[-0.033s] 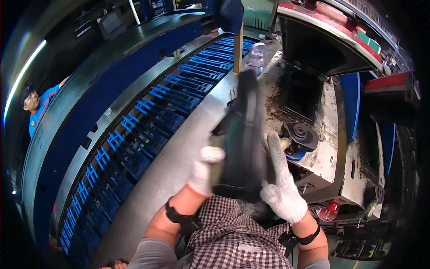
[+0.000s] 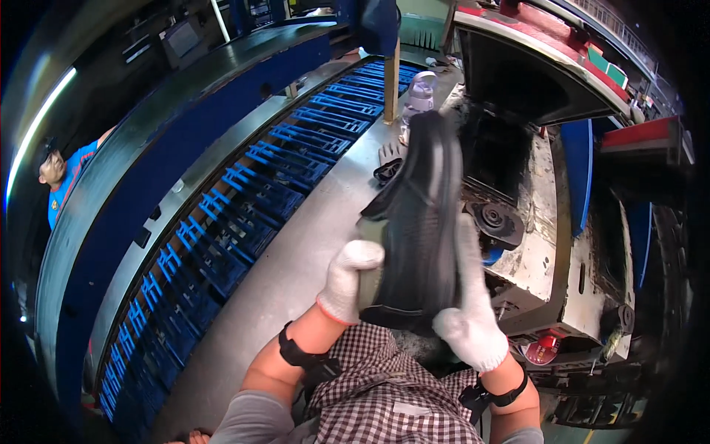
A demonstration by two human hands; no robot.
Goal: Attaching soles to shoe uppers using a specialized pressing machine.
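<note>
A black shoe (image 2: 421,229) is held up lengthwise in front of my apron, slightly blurred by motion. My left hand (image 2: 347,277), in a white knit glove, grips its lower left side, with the thumb uppermost. On the opposite side, my right hand (image 2: 473,318), gloved the same way, presses against the shoe with its fingers stretched along the edge and the thumb near the lower end. Some of the fingertips on both hands are hidden behind the shoe.
A conveyor with blue racks (image 2: 222,200) runs along the left, beside a metal ledge (image 2: 274,277). A pale bottle (image 2: 420,96) stands at the far end. To the right is a stained machine (image 2: 543,222) with a raised lid. A person (image 2: 63,177) is beyond the conveyor.
The shoe has swung slightly to the right and shows more sharply. My left hand has moved a little right and up with it. A pale glove-like thing behind it has become more visible.
</note>
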